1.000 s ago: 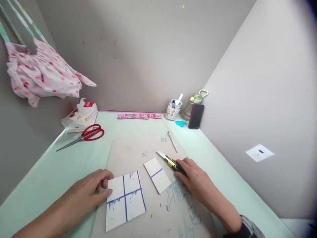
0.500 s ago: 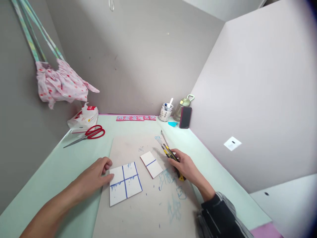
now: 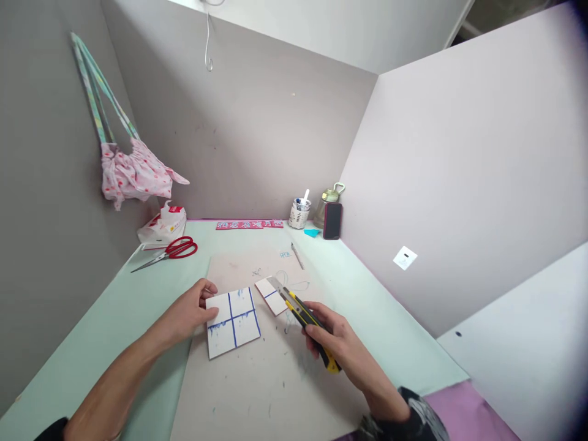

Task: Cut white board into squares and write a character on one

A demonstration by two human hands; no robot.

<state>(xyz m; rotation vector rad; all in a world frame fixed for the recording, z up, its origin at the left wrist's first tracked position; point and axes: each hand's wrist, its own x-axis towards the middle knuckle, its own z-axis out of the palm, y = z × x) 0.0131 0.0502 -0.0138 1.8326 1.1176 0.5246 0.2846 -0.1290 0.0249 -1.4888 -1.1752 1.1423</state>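
My left fingers (image 3: 212, 313) pinch the near-left edge of the larger white square (image 3: 222, 339), probably to steady it on the grey board (image 3: 220, 392). My right fingers (image 3: 310, 331) wrap the yellow-black utility knife (image 3: 307, 315), blade angled forward over the smaller white piece (image 3: 276, 302), a grip that seems meant for controlled blade work.

Prob. a home desk nook: tissue pk (image 3: 163, 225) at far L corner, phone (image 3: 333, 221) at far R.
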